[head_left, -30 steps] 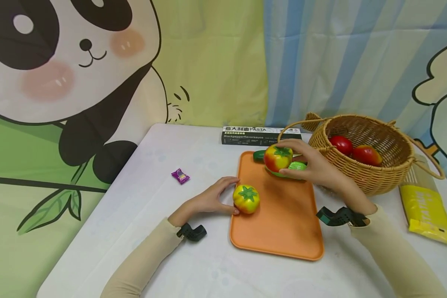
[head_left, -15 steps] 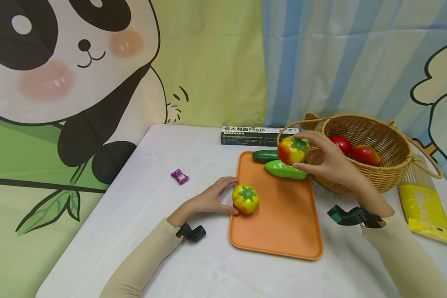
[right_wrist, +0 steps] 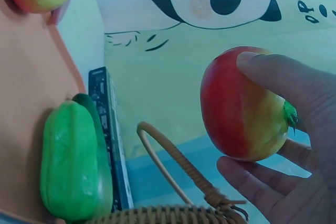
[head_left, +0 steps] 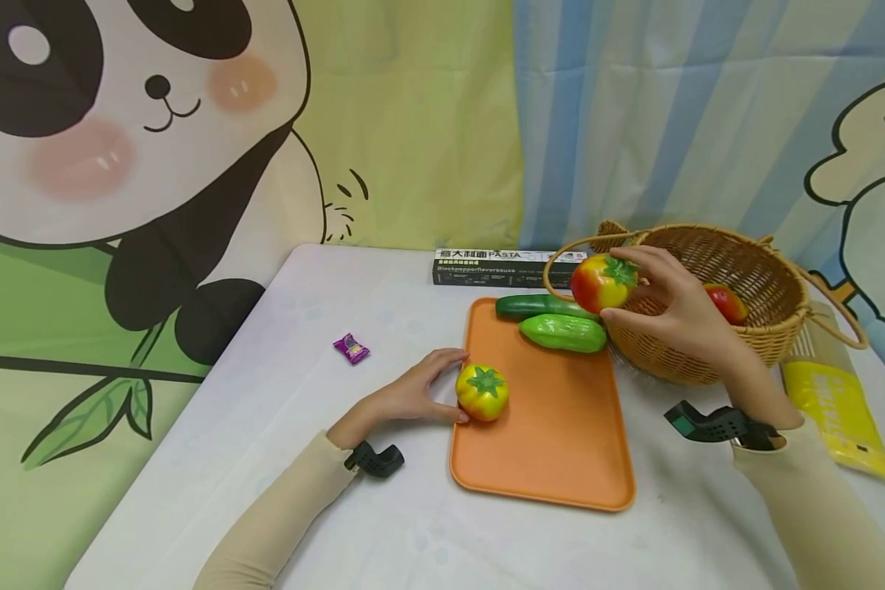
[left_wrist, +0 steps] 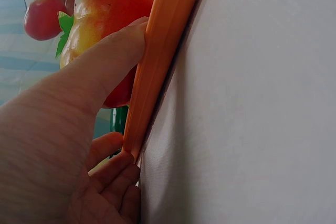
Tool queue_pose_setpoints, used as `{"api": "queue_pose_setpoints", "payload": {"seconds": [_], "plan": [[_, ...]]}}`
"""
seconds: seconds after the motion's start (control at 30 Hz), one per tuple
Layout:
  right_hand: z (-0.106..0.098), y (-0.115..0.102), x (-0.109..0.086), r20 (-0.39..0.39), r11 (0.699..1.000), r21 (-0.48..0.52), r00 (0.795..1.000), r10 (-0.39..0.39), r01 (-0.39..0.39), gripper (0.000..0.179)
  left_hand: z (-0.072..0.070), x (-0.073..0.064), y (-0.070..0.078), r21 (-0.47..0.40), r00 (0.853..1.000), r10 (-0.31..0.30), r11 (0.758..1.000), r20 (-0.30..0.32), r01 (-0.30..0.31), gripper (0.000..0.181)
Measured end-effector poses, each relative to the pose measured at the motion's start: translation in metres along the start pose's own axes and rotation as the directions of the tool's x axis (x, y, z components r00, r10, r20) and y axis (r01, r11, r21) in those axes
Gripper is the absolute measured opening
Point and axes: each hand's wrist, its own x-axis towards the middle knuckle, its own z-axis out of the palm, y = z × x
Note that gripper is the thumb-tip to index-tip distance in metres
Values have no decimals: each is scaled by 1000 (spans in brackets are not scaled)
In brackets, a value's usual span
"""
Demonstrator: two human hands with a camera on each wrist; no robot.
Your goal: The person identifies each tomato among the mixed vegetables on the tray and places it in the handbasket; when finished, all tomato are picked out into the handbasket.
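Note:
My right hand (head_left: pixel 682 307) pinches a red-and-yellow toy tomato (head_left: pixel 603 283) by thumb and fingers, raised in front of the wicker basket (head_left: pixel 671 356). In the right wrist view, the thumb (right_wrist: pixel 268 66) lies on the tomato's upper side, with fingertips below it. A second toy tomato (head_left: pixel 482 393) sits at the left edge of the orange tray (head_left: pixel 553 442). My left hand (head_left: pixel 409 393) is spread beside that tomato, its thumb and fingertips at the tray's rim. Two toy vegetables lie at the tray's far end: a dark green cucumber (head_left: pixel 524 307) and a lighter green one (head_left: pixel 563 333).
Inside the basket shows a red fruit (head_left: pixel 726 304); the hand hides part of the opening. A black pasta box (head_left: pixel 487 269) stands behind the tray. Right of the basket lies a yellow pasta bag (head_left: pixel 837 401), and a purple wrapped candy (head_left: pixel 351 348) lies at left.
My right hand has carried the tomato rightward and up, from over the green vegetables to before the basket, uncovering them and hiding one red fruit. My left hand stays at the tray's rim.

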Motion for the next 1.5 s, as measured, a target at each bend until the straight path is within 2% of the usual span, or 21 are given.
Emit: {"api": "queue_pose_setpoints", "payload": {"seconds": [0.63, 1.07, 1.4, 1.5], "plan": [[-34, 14, -10, -125, 993, 6, 985, 118, -118, 74, 0, 0, -3, -5, 1000, -11, 1000, 6, 11, 91], [-59, 32, -25, -142, 981, -29, 972, 187, -193, 72, -2, 1, -2, -11, 1000, -5, 1000, 2, 5, 92], [-72, 47, -35, -97, 948, -80, 949, 301, -309, 69, -1, 1, -1, -8, 1000, 10, 1000, 6, -10, 91], [-75, 50, -37, -75, 943, -93, 946, 314, -320, 68, -1, 1, -1, -5, 1000, 7, 1000, 5, -7, 91]]}}
